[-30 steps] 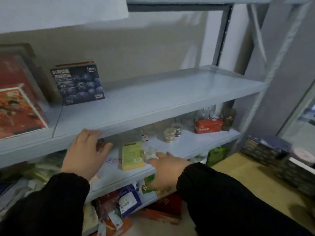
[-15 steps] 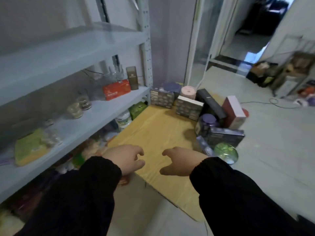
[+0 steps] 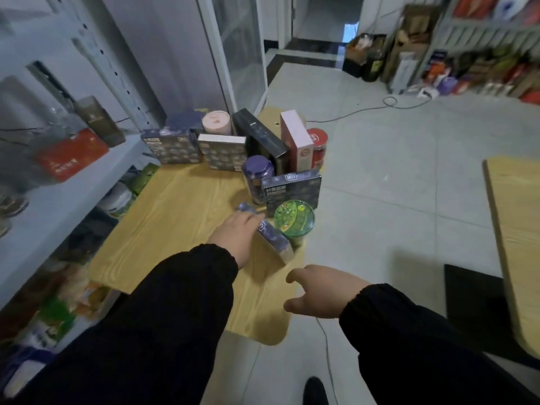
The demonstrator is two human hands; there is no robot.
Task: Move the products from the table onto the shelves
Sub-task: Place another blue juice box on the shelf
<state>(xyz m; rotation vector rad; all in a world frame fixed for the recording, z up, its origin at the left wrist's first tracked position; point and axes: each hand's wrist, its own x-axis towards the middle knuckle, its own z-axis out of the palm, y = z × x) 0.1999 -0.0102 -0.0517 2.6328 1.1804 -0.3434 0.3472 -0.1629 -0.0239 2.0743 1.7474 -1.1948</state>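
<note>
Head: flat box [image 3: 276, 242] in left hand [image 3: 233, 233]

Single wide-angle head cam, fwd & down, close above table [image 3: 181, 206], shelves [image 3: 73, 194] on left edge

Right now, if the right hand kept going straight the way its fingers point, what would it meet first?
Probably the near end of the flat blue box lying on the table, which the left hand touches. The right hand is open; depth is unclear.
</note>
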